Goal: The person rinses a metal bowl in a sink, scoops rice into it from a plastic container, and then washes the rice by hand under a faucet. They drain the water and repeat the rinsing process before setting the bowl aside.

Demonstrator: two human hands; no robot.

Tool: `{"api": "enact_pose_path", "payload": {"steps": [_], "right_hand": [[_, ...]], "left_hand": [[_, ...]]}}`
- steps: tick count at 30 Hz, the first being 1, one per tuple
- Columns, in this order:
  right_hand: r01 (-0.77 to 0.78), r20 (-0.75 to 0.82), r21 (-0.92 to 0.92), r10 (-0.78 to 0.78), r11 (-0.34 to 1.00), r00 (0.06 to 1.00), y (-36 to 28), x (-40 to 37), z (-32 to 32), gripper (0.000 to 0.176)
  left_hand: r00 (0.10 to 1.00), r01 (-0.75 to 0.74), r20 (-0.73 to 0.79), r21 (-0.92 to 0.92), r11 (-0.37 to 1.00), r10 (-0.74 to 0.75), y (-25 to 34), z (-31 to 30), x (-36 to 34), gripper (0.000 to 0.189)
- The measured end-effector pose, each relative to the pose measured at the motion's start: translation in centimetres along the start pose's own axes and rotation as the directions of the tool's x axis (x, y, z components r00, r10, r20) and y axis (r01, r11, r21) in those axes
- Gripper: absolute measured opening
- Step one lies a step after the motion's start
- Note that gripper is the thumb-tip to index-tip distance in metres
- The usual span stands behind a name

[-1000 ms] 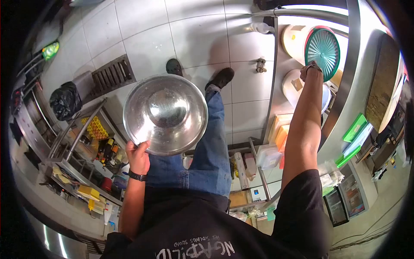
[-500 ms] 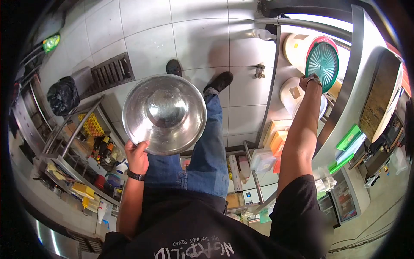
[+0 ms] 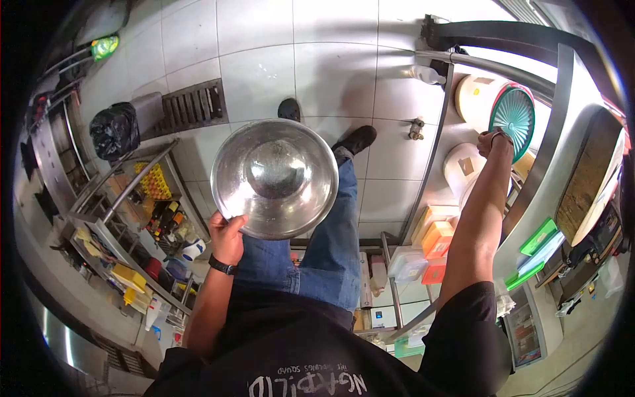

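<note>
My left hand [image 3: 227,237] holds a large shiny metal mixing bowl [image 3: 274,173] by its near rim, thumb over the edge. Nothing shows inside the bowl, which hangs in front of my legs. My right arm reaches out to the right, under the metal counter. There my right hand [image 3: 495,142] grips the near edge of a green, ribbed round lid [image 3: 514,122]. The lid stands tilted against the red-rimmed mouth of a cream bucket [image 3: 473,98]. Just below the hand is a second pale bucket [image 3: 461,165].
Orange and clear plastic containers [image 3: 436,239] stand nearer me on the low shelf. A metal counter edge [image 3: 539,142] runs above my right forearm. To the left are a rack [image 3: 135,185] with goods, a black bag [image 3: 114,131] and a floor drain [image 3: 193,108].
The view has shifted, so everything sits further right and lower. The green lid now covers more of the bucket's red rim. My left hand keeps its hold on the bowl.
</note>
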State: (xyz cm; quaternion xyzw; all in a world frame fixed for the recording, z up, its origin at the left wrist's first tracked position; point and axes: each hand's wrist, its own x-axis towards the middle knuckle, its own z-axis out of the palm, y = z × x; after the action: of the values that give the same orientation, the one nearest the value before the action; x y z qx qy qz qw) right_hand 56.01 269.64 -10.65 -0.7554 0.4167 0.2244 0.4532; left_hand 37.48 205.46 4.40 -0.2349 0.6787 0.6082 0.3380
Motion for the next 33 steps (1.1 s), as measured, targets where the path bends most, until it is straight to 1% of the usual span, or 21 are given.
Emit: {"api": "enact_pose_path", "payload": {"steps": [4, 7, 8, 9, 11, 13, 15, 17, 18, 20, 21, 23, 24, 26, 27, 28, 29, 30, 31, 32, 33], "right_hand": [[-0.080, 0.024, 0.094, 0.079, 0.992, 0.997, -0.5, 0.9, -0.4, 0.032], [0.069, 0.158, -0.047, -0.061, 0.996, 0.986, -0.1, 0.6, -0.7, 0.028], [0.035, 0.273, 0.054, -0.048, 0.998, 0.961, -0.9, 1.5, 0.0, 0.026], [0.024, 0.347, 0.068, -0.046, 0.997, 0.937, -1.9, 2.0, 0.9, 0.026], [0.077, 0.517, 0.019, -0.076, 0.997, 0.853, -4.0, 3.1, 3.0, 0.025], [0.204, 0.712, -0.032, -0.121, 0.978, 0.692, -6.0, 3.9, 3.8, 0.025], [0.353, 0.878, -0.001, -0.168, 0.936, 0.448, -8.0, 5.1, 3.4, 0.024], [0.426, 0.958, 0.085, -0.192, 0.901, 0.215, -9.3, 6.9, 0.7, 0.024], [0.437, 0.972, 0.116, -0.192, 0.892, 0.135, -9.9, 8.1, -1.2, 0.024], [0.435, 0.985, 0.127, -0.164, 0.891, 0.048, -10.4, 11.0, -6.9, 0.024], [0.434, 0.990, 0.112, -0.138, 0.894, 0.028, -10.4, 12.7, -10.4, 0.024], [0.466, 0.997, 0.015, -0.051, 0.884, 0.064, -9.4, 15.1, -17.5, 0.024], [0.551, 0.997, -0.023, -0.019, 0.834, 0.070, -8.0, 15.8, -22.6, 0.024], [0.724, 0.957, -0.151, -0.085, 0.673, 0.279, -5.4, 14.2, -30.0, 0.039], [0.803, 0.952, -0.263, 0.008, 0.534, 0.307, -4.2, 10.6, -34.6, 0.051], [0.805, 0.891, -0.440, 0.082, 0.397, 0.446, -4.0, 6.1, -38.2, 0.058], [0.822, 0.886, -0.457, 0.249, 0.340, 0.391, -5.1, 6.3, -40.3, 0.061], [0.822, 0.887, -0.444, 0.302, 0.355, 0.349, -5.9, 3.9, -42.3, 0.062], [0.819, 0.905, -0.422, 0.239, 0.390, 0.352, -7.1, 2.8, -43.8, 0.057], [0.822, 0.921, -0.388, 0.153, 0.417, 0.357, -9.4, 3.0, -44.5, 0.055], [0.825, 0.930, -0.355, 0.073, 0.441, 0.361, -12.2, 3.2, -44.4, 0.053]], "left_hand": [[1.000, -0.001, -0.019, 0.028, 1.000, 0.001, -1.0, -1.0, 0.1, 0.021], [0.999, 0.002, -0.044, 0.012, 1.000, -0.001, -0.7, -1.0, -0.2, 0.020], [0.999, 0.005, -0.049, 0.010, 1.000, -0.004, -0.5, -0.8, -0.3, 0.020], [0.998, 0.011, -0.065, -0.012, 1.000, -0.012, -0.3, -0.4, -0.3, 0.020], [0.996, 0.026, -0.079, -0.034, 0.999, -0.029, -0.1, 0.0, -0.4, 0.021], [0.996, 0.030, -0.078, -0.080, 0.996, -0.037, -0.1, 0.0, -0.3, 0.021], [0.996, 0.030, -0.079, -0.074, 0.997, -0.035, -0.1, 0.1, -0.2, 0.020], [0.997, 0.024, -0.066, -0.043, 0.999, -0.027, -0.2, -0.1, -0.1, 0.018], [0.998, 0.004, -0.065, -0.014, 1.000, -0.005, -1.2, -1.2, 0.1, 0.015], [0.998, 0.017, -0.066, -0.005, 1.000, -0.017, -1.4, -1.4, 0.1, 0.015], [0.996, 0.020, -0.083, 0.004, 1.000, -0.020, -1.3, -1.1, 0.2, 0.014], [0.999, 0.015, -0.048, 0.035, 0.999, -0.014, -0.6, -0.5, 0.1, 0.016], [0.997, 0.023, -0.073, 0.023, 0.999, -0.021, -0.2, -0.4, 0.1, 0.018], [0.996, 0.038, -0.079, 0.014, 0.999, -0.036, -0.1, -0.3, 0.3, 0.022], [0.997, 0.038, -0.071, 0.019, 0.999, -0.036, -0.1, -0.7, 0.6, 0.023], [0.998, 0.014, -0.055, 0.043, 0.999, -0.012, 0.0, -0.9, 0.7, 0.023], [0.997, 0.041, -0.057, -0.043, 0.998, -0.043, -0.3, -1.5, 1.1, 0.023], [0.998, 0.065, -0.007, 0.016, 0.998, -0.065, -0.8, -3.6, 2.1, 0.028], [0.996, 0.083, 0.036, 0.079, 0.993, -0.086, -1.1, -4.8, 2.9, 0.033], [0.995, 0.067, 0.071, 0.005, 0.998, -0.068, 0.0, -3.4, 2.6, 0.035], [0.993, 0.104, 0.056, -0.015, 0.994, -0.103, 0.5, -2.9, 2.5, 0.037]]}}
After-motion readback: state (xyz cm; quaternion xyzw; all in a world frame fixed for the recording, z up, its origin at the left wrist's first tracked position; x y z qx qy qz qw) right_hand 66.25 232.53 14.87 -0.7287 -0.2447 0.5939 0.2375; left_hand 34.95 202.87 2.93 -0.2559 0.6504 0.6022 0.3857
